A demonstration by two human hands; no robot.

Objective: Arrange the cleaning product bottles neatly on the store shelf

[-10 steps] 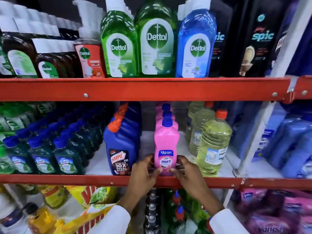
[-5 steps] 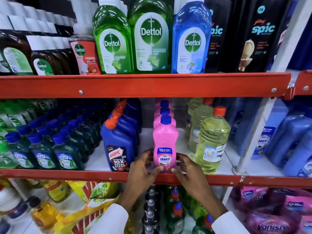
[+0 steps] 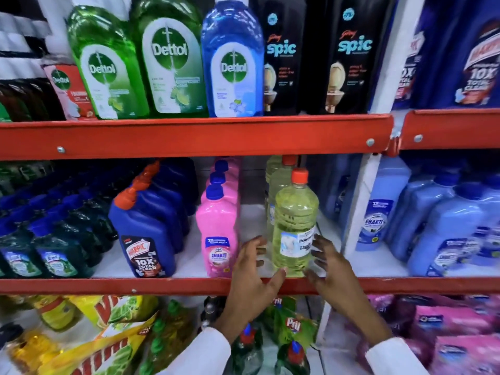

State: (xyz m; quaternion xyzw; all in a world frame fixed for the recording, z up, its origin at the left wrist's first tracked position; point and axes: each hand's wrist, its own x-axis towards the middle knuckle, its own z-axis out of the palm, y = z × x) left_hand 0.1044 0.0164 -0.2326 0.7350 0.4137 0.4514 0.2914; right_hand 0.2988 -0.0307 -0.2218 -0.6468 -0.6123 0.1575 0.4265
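A clear yellow-green bottle with an orange cap stands at the front of the middle shelf, with more of its kind lined up behind. My left hand sits just to its left with fingers spread, thumb tip at the bottle's base. My right hand is on its right side, fingers apart, close to the label. Neither hand is closed around the bottle. A pink Shakti bottle with a blue cap stands free to the left, heading its own row.
Blue Harpic bottles and dark green bottles fill the shelf's left part. Light blue Shakti bottles stand beyond the white upright. Dettol bottles and black Spic bottles sit above; pouches and bottles lie below.
Both hands have let go of the pink Shakti bottle and moved right to either side of the yellow-green bottle. The view has shifted right as well.
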